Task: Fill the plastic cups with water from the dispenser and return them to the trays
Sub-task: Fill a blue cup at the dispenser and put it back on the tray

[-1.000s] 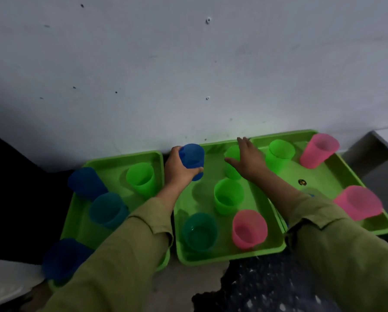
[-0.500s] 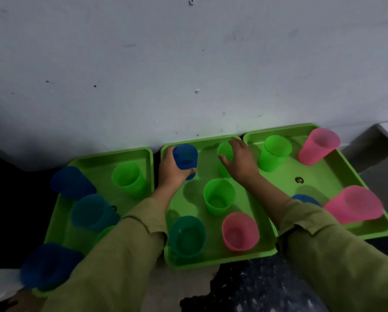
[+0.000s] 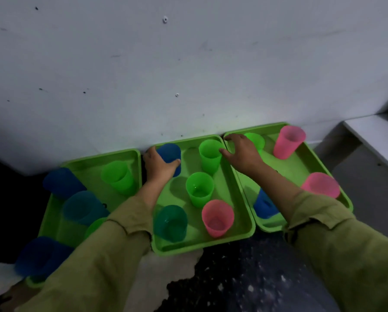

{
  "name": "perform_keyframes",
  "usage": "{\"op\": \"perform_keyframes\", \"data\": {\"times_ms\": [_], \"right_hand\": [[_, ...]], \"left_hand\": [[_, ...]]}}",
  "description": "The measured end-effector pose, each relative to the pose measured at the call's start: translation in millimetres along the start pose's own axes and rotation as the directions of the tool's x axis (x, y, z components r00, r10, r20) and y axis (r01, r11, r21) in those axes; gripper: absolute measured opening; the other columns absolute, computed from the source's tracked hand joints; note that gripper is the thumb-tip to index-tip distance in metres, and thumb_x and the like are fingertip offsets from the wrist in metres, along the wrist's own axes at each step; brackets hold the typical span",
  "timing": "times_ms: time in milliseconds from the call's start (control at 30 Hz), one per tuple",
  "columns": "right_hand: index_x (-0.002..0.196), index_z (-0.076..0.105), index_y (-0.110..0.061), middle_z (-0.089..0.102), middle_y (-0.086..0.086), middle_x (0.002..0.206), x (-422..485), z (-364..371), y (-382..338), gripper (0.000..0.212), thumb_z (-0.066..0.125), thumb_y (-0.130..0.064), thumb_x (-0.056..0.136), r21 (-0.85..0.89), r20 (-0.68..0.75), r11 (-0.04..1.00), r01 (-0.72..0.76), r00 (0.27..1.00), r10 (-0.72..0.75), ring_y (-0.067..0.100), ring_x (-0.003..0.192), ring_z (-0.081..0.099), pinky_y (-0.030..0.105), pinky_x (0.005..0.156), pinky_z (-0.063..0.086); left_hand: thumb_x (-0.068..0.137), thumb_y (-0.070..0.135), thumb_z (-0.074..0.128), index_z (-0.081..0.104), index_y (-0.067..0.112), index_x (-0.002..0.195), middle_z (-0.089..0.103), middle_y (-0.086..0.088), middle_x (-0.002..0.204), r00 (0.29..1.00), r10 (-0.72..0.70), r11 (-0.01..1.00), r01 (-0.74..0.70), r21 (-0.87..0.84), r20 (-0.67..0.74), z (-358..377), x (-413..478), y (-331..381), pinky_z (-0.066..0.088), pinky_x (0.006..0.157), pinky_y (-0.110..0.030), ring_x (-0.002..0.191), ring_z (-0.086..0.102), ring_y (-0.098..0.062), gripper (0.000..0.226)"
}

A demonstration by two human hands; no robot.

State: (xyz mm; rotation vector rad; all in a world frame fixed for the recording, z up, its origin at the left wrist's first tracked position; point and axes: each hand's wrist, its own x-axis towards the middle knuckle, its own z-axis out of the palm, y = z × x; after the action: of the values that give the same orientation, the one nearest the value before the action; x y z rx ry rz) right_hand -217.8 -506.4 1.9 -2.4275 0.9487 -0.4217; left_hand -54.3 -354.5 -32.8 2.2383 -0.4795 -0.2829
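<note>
Grip: left hand (image 3: 158, 167) wraps blue cup (image 3: 168, 154) mid-wall, eleven o'clock on tray (image 3: 199, 247); I judge it light, squashy; right hand (image 3: 242, 155) splayed, empty

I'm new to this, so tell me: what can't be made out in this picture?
Head view:
- Dispenser: outside the frame.
- Green cup in left tray: mostly under left sleeve.
- Blue cup in right tray: half behind right forearm.
- Water in the far-left blue cups: too dim.

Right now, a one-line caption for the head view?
Left hand grips a blue cup in the middle tray; right hand spreads beside a green cup, by a wall.
</note>
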Motion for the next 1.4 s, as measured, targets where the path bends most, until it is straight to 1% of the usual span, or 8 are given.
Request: {"op": "perform_keyframes", "data": {"times_ms": [167,267,500,767,967,1167,1267,1400], "right_hand": [[0.114,0.061,-0.004,0.063,0.017,0.115,-38,-33,26,0.035,0.064,-0.025,0.086,-0.077,0.052,0.997,0.000,0.999,0.004,0.031,0.109,0.056,0.036,0.092,0.042],[0.117,0.059,-0.005,0.062,0.018,0.118,-64,-44,40,0.042,0.066,-0.029,0.084,-0.127,0.088,0.992,-0.011,0.996,0.022,0.031,0.111,0.056,0.038,0.095,0.043],[0.137,0.041,-0.016,0.047,0.019,0.131,-101,-35,62,0.081,0.074,-0.049,0.071,-0.243,0.224,0.964,-0.103,0.962,0.159,0.036,0.120,0.044,0.041,0.102,0.039],[0.127,0.050,-0.009,0.052,0.020,0.123,-111,-31,60,0.067,0.076,-0.030,0.070,-0.169,0.128,0.969,-0.181,0.971,0.204,0.035,0.112,0.051,0.036,0.094,0.043],[0.122,0.054,-0.005,0.058,0.018,0.118,-95,-57,0,0.061,0.072,-0.035,0.072,-0.171,-0.019,0.981,-0.091,0.996,0.089,0.034,0.107,0.055,0.040,0.089,0.047],[0.125,0.055,-0.011,0.059,0.011,0.123,-91,-62,-96,0.060,0.069,-0.038,0.074,-0.086,-0.055,0.994,0.060,0.996,-0.065,0.028,0.111,0.055,0.036,0.089,0.047],[0.124,0.057,-0.010,0.062,0.011,0.121,-98,-52,-139,0.059,0.070,-0.038,0.074,-0.021,-0.063,0.994,0.108,0.992,-0.109,0.027,0.110,0.056,0.035,0.091,0.046],[0.122,0.059,-0.012,0.064,0.007,0.119,-111,-25,-189,0.058,0.069,-0.042,0.073,0.035,-0.085,0.993,0.115,0.990,-0.112,0.023,0.106,0.059,0.033,0.088,0.049]], "left_hand": [[0.075,0.023,0.074,0.041,0.006,0.130,0.040,-0.015,0.133,0.991,0.074,0.986,-0.089,-0.141,-0.109,-5,-31,23,0.034,0.103,-0.030,0.122,0.043,-0.027,0.067],[0.077,0.023,0.073,0.044,0.007,0.127,0.045,-0.012,0.129,0.984,0.132,0.967,-0.154,-0.202,-0.117,-3,-51,34,0.036,0.100,-0.029,0.119,0.046,-0.024,0.060],[0.079,0.020,0.072,0.046,0.008,0.123,0.052,-0.008,0.129,0.972,0.237,0.941,-0.231,-0.248,-0.006,8,-92,40,0.037,0.103,-0.030,0.120,0.048,-0.018,0.052],[0.081,0.020,0.070,0.046,0.014,0.122,0.051,0.000,0.128,0.949,0.293,0.934,-0.258,-0.246,0.114,-2,-125,28,0.038,0.101,-0.028,0.118,0.047,-0.012,0.048],[0.078,0.018,0.074,0.049,0.013,0.123,0.053,-0.001,0.128,0.900,0.404,0.905,-0.367,-0.217,0.162,-28,-126,31,0.039,0.098,-0.023,0.114,0.048,-0.008,0.052],[0.071,0.020,0.081,0.043,0.010,0.134,0.049,-0.005,0.135,0.816,0.501,0.865,-0.458,-0.206,0.288,-64,-118,35,0.034,0.103,-0.020,0.125,0.046,-0.013,0.074],[0.066,0.019,0.084,0.044,0.010,0.132,0.051,-0.004,0.132,0.812,0.511,0.858,-0.463,-0.222,0.282,-89,-114,22,0.038,0.100,-0.023,0.118,0.048,-0.013,0.077],[0.065,0.017,0.084,0.049,0.018,0.123,0.058,0.001,0.122,0.822,0.513,0.845,-0.433,-0.313,0.248,-126,-111,-10,0.046,0.091,-0.024,0.111,0.055,-0.013,0.068]]}}
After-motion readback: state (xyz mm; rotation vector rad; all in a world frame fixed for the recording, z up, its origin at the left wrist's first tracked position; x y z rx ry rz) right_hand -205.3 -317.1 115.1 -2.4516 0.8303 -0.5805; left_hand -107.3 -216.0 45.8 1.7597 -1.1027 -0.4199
